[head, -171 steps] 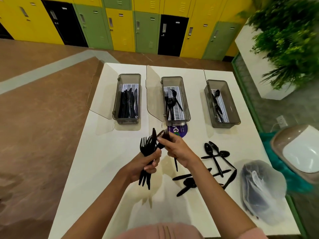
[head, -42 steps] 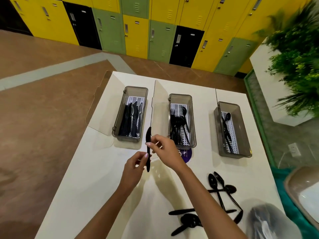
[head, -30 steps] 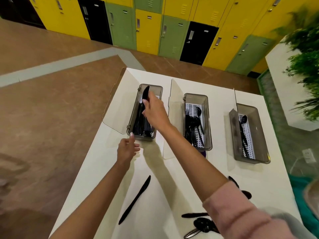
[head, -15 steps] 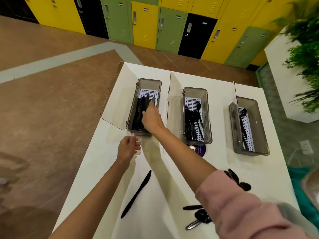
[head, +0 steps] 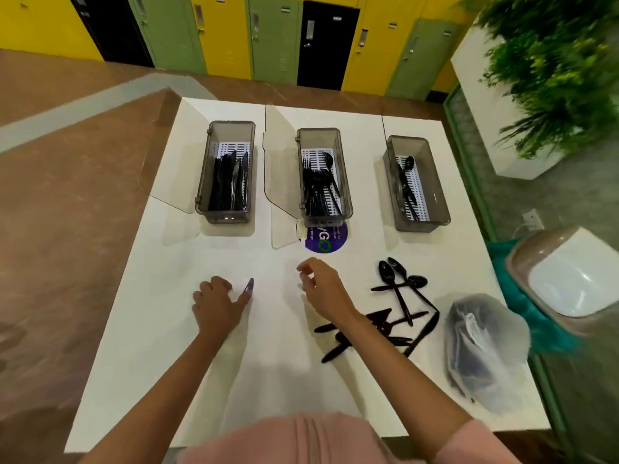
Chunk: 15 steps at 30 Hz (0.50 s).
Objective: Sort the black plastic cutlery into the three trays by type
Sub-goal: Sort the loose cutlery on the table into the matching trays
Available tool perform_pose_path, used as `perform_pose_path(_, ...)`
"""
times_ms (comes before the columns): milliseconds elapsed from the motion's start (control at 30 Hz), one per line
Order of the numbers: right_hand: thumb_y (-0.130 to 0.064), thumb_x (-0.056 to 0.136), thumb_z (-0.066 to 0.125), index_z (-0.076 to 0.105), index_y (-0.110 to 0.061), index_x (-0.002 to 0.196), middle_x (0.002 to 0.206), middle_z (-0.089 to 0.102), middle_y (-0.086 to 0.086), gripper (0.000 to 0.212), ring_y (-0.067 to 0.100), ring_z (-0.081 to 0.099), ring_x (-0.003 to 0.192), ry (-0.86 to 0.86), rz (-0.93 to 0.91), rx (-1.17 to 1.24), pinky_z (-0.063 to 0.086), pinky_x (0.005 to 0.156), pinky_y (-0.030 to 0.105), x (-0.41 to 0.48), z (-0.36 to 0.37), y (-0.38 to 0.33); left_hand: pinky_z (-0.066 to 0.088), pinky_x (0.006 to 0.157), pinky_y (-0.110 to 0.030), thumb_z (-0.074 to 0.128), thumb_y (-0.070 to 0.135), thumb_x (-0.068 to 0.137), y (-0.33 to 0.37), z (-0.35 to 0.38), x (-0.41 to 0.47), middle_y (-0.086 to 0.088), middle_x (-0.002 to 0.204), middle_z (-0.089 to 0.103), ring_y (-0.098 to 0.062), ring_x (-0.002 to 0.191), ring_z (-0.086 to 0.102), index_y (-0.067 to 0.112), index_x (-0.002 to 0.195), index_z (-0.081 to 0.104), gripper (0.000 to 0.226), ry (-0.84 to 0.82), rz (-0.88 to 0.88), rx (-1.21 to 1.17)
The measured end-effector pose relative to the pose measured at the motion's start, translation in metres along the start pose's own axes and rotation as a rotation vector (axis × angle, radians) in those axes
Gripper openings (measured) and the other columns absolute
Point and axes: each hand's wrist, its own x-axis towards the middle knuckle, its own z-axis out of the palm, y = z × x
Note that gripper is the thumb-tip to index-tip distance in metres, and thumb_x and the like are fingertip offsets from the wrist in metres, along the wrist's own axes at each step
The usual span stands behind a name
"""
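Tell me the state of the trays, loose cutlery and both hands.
Left tray: open, holds knives.
Middle tray: open, forks plus one spoon.
Right tray: open, few spoons.
Loose cutlery: unsorted heap on table.
Left hand: curled on table, grip unclear.
Right hand: empty, loosely curled.

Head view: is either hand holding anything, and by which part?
Right hand holds nothing. Left hand lies over a black knife, only its tip showing past the forefinger; whether it grips it cannot be told.
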Motion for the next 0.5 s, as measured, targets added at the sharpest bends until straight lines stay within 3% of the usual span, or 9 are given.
perform_pose_path(100,-0.01,0.097,0.046,0.058,-0.012,0.106,0.103,0.06,-0.001,0.016,0.02,0.063,0.096,0.092,0.073,0.012,0.053,0.084,0.037,-0.029,-0.012,0.032,0.038,0.087,-0.045,0.072,0.031,0.081,-0.003,0.007,-0.012,-0.02,0.114,0.05,-0.038,0.109,0.047,0.002,0.111,0.052,0.046,0.014,0.016,0.085)
perform_pose_path(233,-0.006,0.095,0.049,0.059,-0.011,0.105,0.099,0.056,-0.005,0.015,0.016,0.057,0.093,0.314,0.122,-0.041,0.048,0.079,0.025,-0.071,-0.024,0.067,0.04,0.086,-0.045,0.064,0.023,0.088,0.0,0.018,-0.022,-0.021,0.112,0.052,-0.038,0.108,0.048,-0.001,0.109,0.053,0.034,0.014,0.046,0.179)
perform_pose_path(367,0.0,0.09,0.054,0.056,-0.007,0.114,0.113,0.051,0.009,0.025,0.024,0.048,0.107,0.535,0.238,-0.16,0.044,0.089,0.033,-0.093,-0.037,0.089,0.041,0.082,-0.046,0.058,0.018,0.091,0.005,0.032,-0.027,-0.024,0.111,0.051,-0.04,0.107,0.046,-0.004,0.108,0.054,0.028,0.015,0.092,0.254)
perform_pose_path(500,0.009,0.085,0.05,0.053,-0.009,0.124,0.127,0.05,0.011,0.044,0.028,0.044,0.116,0.548,0.324,-0.283,0.037,0.097,0.037,-0.088,-0.059,0.104,0.04,0.083,-0.046,0.055,0.013,0.093,0.017,0.046,-0.032,-0.022,0.113,0.052,-0.039,0.108,0.047,-0.004,0.111,0.051,0.025,-0.022,0.174,0.304)
